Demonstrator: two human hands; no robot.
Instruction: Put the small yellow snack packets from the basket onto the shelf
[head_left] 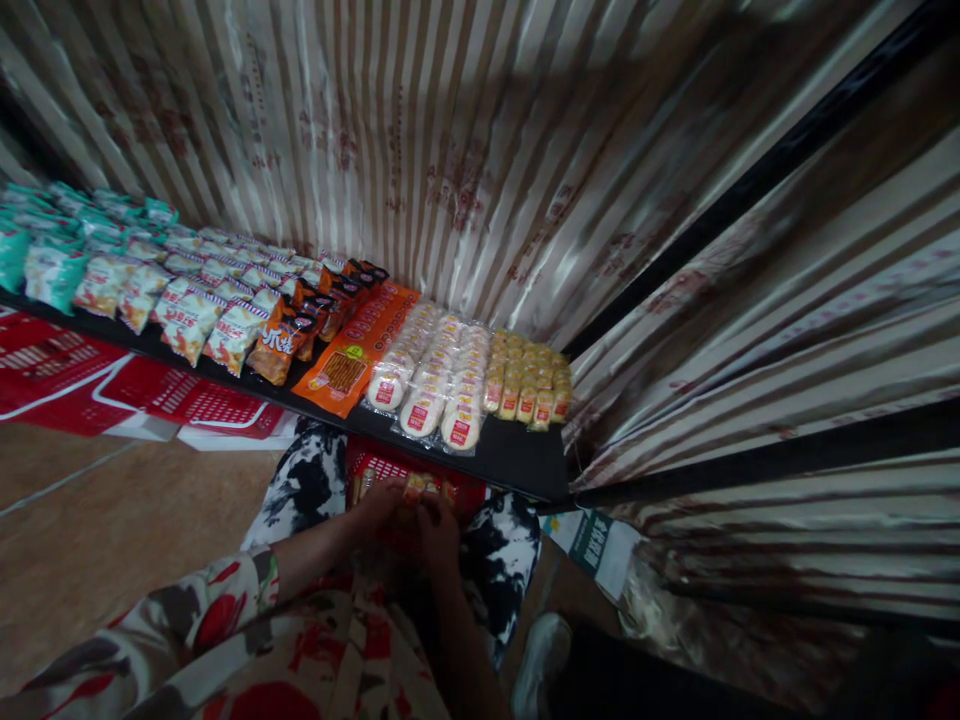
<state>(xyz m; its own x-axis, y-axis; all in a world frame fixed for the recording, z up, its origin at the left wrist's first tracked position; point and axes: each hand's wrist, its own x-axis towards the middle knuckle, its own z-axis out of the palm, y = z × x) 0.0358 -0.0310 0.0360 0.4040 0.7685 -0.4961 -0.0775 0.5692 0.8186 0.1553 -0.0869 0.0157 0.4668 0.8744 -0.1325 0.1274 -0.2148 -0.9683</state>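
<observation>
Both my hands reach down into a red basket [375,466] that sits between my knees, below the shelf edge. My left hand [377,503] and my right hand [437,527] are close together on a small yellow snack packet [415,487] inside the basket. The light is dim there, so the exact grip is hard to make out. My sleeves carry a red floral print and my trousers a black-and-white pattern.
A low black shelf [517,455] carries rows of snack packets: round rice crackers [439,385], small yellow packets [529,380], orange packs [352,350], and teal bags [45,260] at the left. Striped fabric hangs behind and to the right. Red baskets [172,395] lie under the shelf.
</observation>
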